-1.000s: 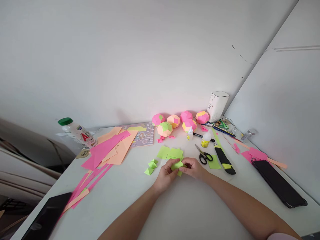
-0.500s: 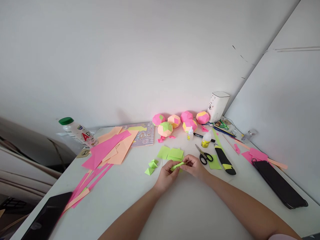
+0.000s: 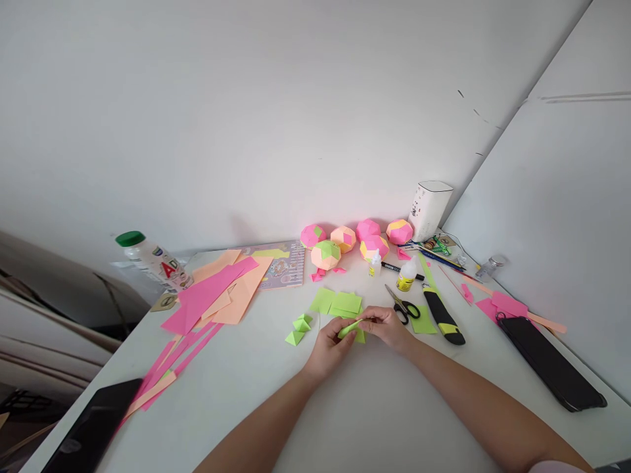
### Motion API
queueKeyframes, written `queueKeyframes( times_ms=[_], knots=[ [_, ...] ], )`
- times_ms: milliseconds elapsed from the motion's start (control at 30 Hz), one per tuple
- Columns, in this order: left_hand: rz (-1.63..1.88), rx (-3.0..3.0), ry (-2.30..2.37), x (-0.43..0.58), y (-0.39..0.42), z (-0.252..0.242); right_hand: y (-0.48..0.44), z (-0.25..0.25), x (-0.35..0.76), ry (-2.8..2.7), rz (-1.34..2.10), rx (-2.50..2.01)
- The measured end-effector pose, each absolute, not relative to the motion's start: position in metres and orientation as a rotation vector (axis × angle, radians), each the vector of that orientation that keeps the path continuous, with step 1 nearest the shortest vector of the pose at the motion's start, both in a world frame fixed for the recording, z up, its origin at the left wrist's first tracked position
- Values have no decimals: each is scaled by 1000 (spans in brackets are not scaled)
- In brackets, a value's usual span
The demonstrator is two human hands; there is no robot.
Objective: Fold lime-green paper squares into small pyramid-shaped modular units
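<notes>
Between my hands is a small folded piece of green paper [image 3: 349,329]. My left hand [image 3: 329,345] pinches its left end, and my right hand [image 3: 387,326] grips its right end with the fingertips. Flat green paper squares [image 3: 346,303] lie just beyond my hands. Folded green pieces [image 3: 294,337] sit left of my left hand. To the right of my right hand are black-handled scissors [image 3: 403,307] and another green sheet [image 3: 424,320].
Several paper balls [image 3: 325,255] stand along the wall. Glue bottles [image 3: 407,276], a marker [image 3: 392,267] and a cutter [image 3: 444,316] are at the right. Pink and orange sheets [image 3: 211,293], a white bottle [image 3: 158,259] and a black tablet [image 3: 93,427] are at the left.
The green piece has tilted a little between my fingers. My right fingers have shifted slightly left along it, closer to my left hand.
</notes>
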State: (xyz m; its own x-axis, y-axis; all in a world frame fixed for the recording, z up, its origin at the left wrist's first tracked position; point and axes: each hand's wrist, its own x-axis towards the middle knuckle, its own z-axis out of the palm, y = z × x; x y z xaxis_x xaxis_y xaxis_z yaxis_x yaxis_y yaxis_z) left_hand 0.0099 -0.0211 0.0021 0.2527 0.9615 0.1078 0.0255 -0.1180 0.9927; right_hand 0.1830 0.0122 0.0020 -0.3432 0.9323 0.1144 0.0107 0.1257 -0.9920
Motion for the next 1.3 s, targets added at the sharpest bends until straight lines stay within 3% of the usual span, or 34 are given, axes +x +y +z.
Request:
queueKeyframes(
  times_ms=[700, 1300],
  knots=[
    [1088, 1370, 1036, 11, -22, 5, 11, 4, 183, -1542, 1376, -971],
    [1083, 1052, 1003, 14, -20, 10, 6, 0, 181, -1719, 1112, -1034]
  ],
)
